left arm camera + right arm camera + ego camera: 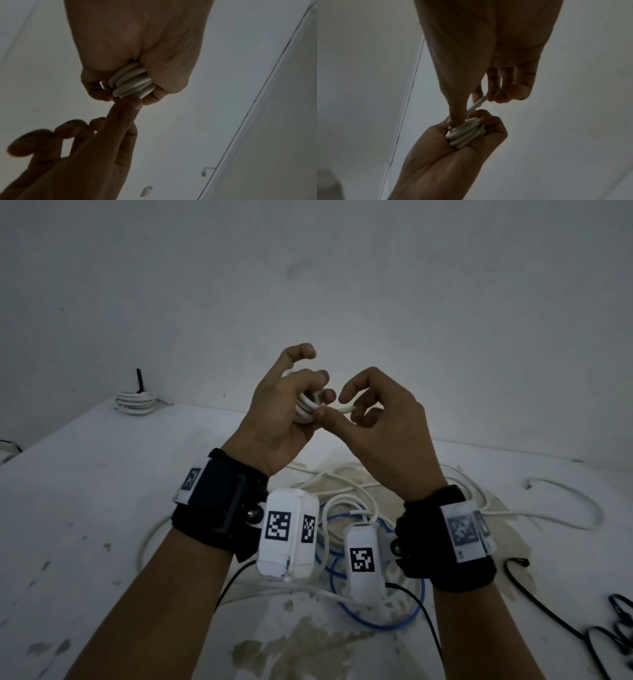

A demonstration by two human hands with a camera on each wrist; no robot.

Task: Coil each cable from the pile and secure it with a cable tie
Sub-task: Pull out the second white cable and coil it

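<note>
Hands are up above the table (102, 474), so nothing's resting on it right now. Left hand (274, 419) has its grip wrapped tight around a small white cable coil (306, 407), pinky sticking out. Right hand (383, 419) pinches the loose cable end (342, 408), thumb pressed against the coil. Below sits the cable pile (359, 508), white and blue mixed. One finished coil (135, 402) sits at the far-left corner.

white coiled cable (306, 405), blue cable (373, 623), black wristbands (219, 501) with black-and-white checkered tags (278, 526)
</note>
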